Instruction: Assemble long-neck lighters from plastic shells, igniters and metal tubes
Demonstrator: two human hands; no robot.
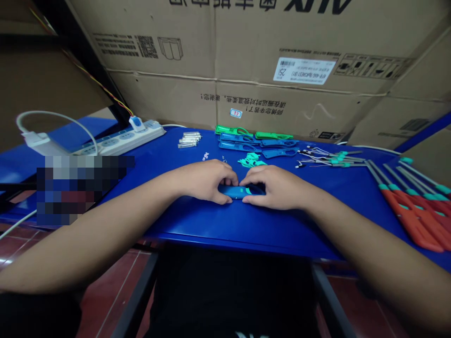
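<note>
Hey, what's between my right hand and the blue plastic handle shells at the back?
In the head view, a small pile of teal plastic pieces lies between your right hand and those blue plastic handle shells.

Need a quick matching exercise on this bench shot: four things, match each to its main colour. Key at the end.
Things
1. casing between left hand and right hand
2. handles at the table's right end
3. carton behind the table
4. power strip

Colours
A. brown
B. white
C. blue
D. orange-red

Pairs: 1-C, 2-D, 3-A, 4-B
</note>
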